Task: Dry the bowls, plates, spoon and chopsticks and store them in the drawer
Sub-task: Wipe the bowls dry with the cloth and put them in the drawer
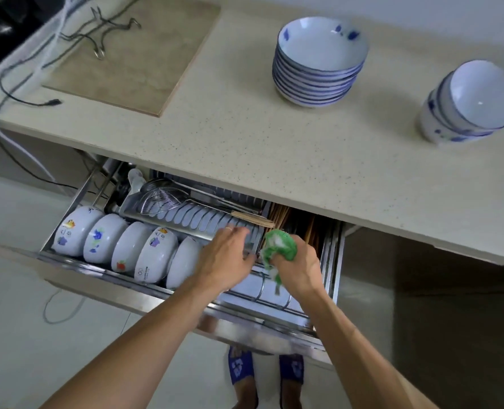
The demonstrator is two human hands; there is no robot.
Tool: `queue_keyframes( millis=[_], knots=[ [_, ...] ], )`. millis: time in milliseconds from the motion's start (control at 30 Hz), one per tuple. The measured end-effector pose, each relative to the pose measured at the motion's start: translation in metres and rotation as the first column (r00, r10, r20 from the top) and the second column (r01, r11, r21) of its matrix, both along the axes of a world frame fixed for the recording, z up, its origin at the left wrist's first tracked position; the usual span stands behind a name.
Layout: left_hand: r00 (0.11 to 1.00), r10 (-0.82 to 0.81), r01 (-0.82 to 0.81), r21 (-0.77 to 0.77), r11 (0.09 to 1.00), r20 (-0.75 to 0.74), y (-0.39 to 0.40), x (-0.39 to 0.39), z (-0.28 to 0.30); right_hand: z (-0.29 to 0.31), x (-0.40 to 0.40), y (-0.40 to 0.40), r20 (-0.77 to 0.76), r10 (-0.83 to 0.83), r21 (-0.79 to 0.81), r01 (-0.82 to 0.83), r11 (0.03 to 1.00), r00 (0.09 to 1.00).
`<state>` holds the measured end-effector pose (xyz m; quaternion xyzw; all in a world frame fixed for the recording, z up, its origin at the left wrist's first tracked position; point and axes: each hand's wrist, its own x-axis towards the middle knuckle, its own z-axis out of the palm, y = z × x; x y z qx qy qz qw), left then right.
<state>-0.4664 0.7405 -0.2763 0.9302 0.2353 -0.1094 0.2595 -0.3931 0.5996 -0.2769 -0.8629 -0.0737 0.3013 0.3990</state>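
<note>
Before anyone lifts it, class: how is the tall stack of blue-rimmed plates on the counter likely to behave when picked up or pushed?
The stack of plates is probably heavy, since about ten glazed dishes are nested together. It looks like ceramic, so likely fragile and slippery if wet. Pushed across the counter, the upper plates might shift, though the nesting should steady them; lifting from below with both hands seems safest.
</note>
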Motion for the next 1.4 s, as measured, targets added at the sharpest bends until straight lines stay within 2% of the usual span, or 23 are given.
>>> queue_keyframes(
  millis=[100, 267, 433, 633, 700, 833, 1033, 1133, 1233, 1400],
  knots=[
    [0.984, -0.165, 0.157, 0.108, 0.982, 0.071, -0.015, 0.021, 0.035, 0.028, 0.007, -0.016, 0.042, -0.057, 0.035, 0.056, 0.998, 0.997],
    [0.937, -0.32, 0.284, 0.227, 0.932, 0.138, -0.048, 0.065, 0.085, 0.089, 0.045, -0.063, 0.13, -0.24, 0.143, 0.221, 0.965, 0.962],
    [0.905, -0.372, 0.32, 0.246, 0.915, 0.206, -0.085, 0.114, 0.118, 0.127, 0.096, -0.112, 0.15, -0.419, 0.204, 0.387, 0.899, 0.895],
    [0.888, -0.401, 0.344, 0.252, 0.904, 0.225, -0.132, 0.195, 0.136, 0.14, 0.181, -0.182, 0.15, -0.592, 0.226, 0.555, 0.801, 0.792],
    [0.899, -0.371, 0.314, 0.251, 0.916, 0.231, -0.148, 0.228, 0.138, 0.139, 0.217, -0.205, 0.123, -0.617, 0.245, 0.579, 0.778, 0.777],
    [0.942, -0.247, 0.203, 0.202, 0.958, 0.227, -0.179, 0.293, 0.138, 0.13, 0.296, -0.232, 0.078, -0.568, 0.245, 0.536, 0.808, 0.82],
    [0.967, 0.057, -0.072, 0.053, 0.996, 0.247, -0.196, 0.365, 0.127, 0.116, 0.387, -0.227, 0.077, -0.448, 0.23, 0.421, 0.877, 0.891],
    [0.967, 0.177, -0.189, 0.054, 0.98, 0.186, -0.194, 0.389, 0.122, 0.112, 0.412, -0.212, 0.095, -0.389, 0.224, 0.361, 0.905, 0.916],
    [0.969, 0.192, -0.202, 0.054, 0.978, 0.153, -0.192, 0.404, 0.12, 0.103, 0.427, -0.201, 0.146, -0.313, 0.164, 0.289, 0.943, 0.938],
    [0.953, 0.268, -0.264, -0.044, 0.964, 0.14, -0.198, 0.419, 0.113, 0.096, 0.437, -0.2, 0.158, -0.201, 0.097, 0.188, 0.977, 0.967]
  ],
)
